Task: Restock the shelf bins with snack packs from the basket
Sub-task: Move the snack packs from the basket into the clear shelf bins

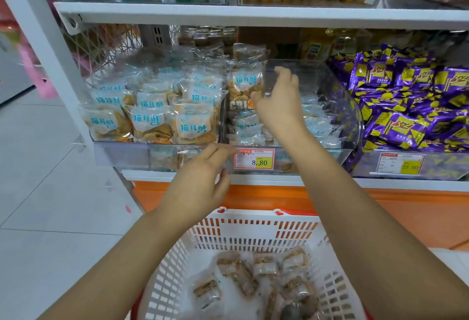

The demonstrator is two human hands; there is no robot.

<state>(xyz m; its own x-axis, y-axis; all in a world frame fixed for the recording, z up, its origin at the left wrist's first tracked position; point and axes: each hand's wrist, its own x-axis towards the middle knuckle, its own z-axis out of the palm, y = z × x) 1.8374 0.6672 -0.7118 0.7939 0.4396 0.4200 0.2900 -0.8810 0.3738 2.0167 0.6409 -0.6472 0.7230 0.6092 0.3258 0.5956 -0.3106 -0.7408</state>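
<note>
Shop shelf (pixel 253 179), right hand (pixel 279 101) over bin (pixel 307 160)

At twelve o'clock the clear plastic shelf bin (pixel 351 116) is smooth and glossy. At ten, transparent film snack packs (pixel 149 122) look crinkled, shiny. At six the white slotted plastic basket (pixel 253 233) is matt; at two, purple foil wrappers (pixel 403 126) gleam.
</note>
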